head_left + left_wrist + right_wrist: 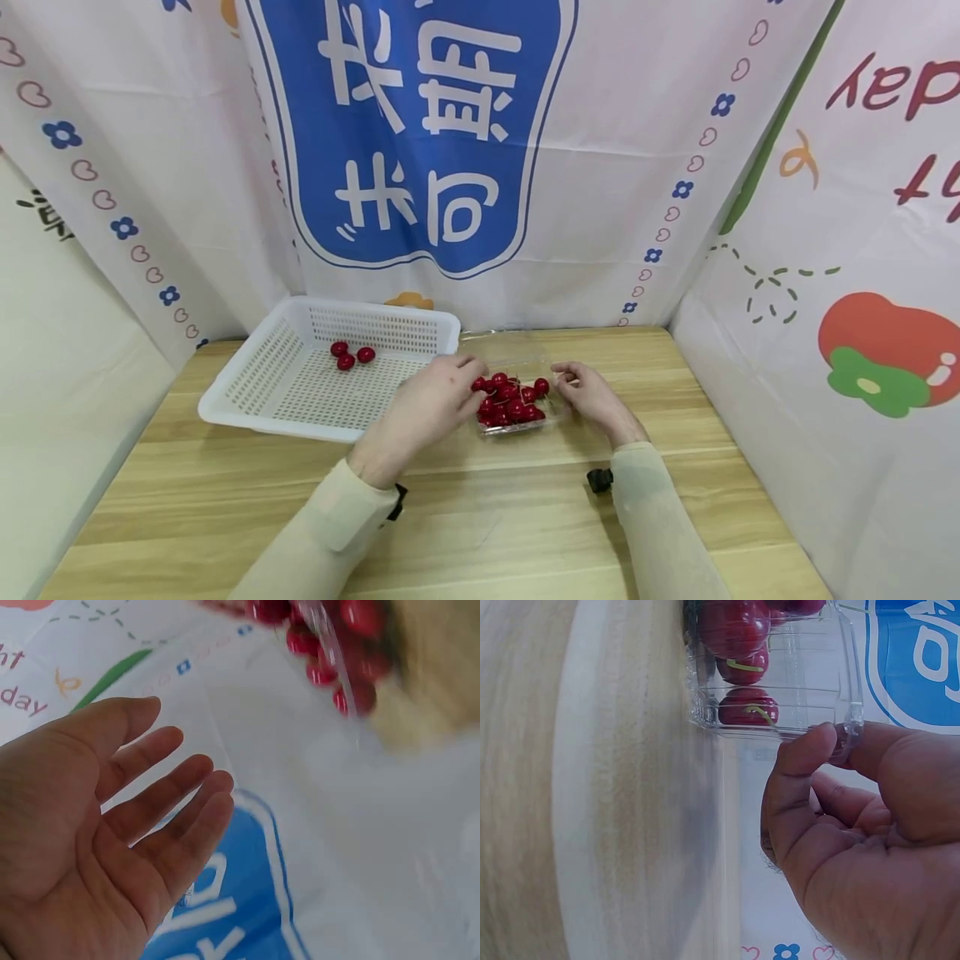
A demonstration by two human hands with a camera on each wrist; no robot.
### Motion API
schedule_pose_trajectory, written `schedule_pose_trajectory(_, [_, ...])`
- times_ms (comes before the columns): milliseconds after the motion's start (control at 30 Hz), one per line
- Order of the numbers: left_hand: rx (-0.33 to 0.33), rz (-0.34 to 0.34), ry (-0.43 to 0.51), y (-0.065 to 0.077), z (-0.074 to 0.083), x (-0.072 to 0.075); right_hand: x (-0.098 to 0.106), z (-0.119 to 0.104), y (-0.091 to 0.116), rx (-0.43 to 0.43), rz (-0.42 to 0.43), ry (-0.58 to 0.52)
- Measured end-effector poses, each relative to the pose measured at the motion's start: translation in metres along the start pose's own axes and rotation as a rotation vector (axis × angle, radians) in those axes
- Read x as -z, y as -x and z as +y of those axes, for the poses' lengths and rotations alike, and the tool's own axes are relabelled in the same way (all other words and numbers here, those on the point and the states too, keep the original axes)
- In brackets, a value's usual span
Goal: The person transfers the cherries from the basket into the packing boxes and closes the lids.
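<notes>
A clear plastic box (512, 429) stands on the table, filled with red cherries (514, 408) that have thin stems. My right hand (847, 817) pinches the box's rim between thumb and finger. My left hand (431, 396) hovers between the box and a white basket (247, 418); its fingers are loosely bent, and in the left wrist view the palm (82, 847) holds nothing. Three cherries (346, 362) lie grouped inside the basket.
Behind the box, its transparent lid (502, 343) stands raised, hard to make out. The wooden table (480, 533) is bounded by printed cloth (600, 192) at the back and sides.
</notes>
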State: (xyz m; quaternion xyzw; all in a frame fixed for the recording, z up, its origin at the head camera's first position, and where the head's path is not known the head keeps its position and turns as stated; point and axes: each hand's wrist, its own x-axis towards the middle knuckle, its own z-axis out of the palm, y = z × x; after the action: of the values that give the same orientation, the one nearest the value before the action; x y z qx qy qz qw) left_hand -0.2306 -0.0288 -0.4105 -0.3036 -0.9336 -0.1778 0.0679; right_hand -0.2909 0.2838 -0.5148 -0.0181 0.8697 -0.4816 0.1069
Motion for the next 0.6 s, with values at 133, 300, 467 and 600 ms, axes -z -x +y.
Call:
schedule_pose_trajectory(133, [0.016,-0.02,-0.05,0.005,-0.017,0.02,0.001,0.0,0.001,-0.005,0.0,0.004])
schedule_pose_trajectory(300, [0.029,-0.066,-0.145,0.01,-0.037,0.037,0.001,-0.001,0.002,-0.008,-0.003,0.003])
schedule_pose_trajectory(467, [0.037,-0.135,-0.177,0.009,-0.059,0.05,0.0,-0.001,0.002,-0.008,-0.005,-0.005])
schedule_pose_trajectory(600, [0.061,-0.194,-0.184,0.003,-0.082,0.059,0.0,-0.001,0.001,-0.007,-0.009,-0.007])
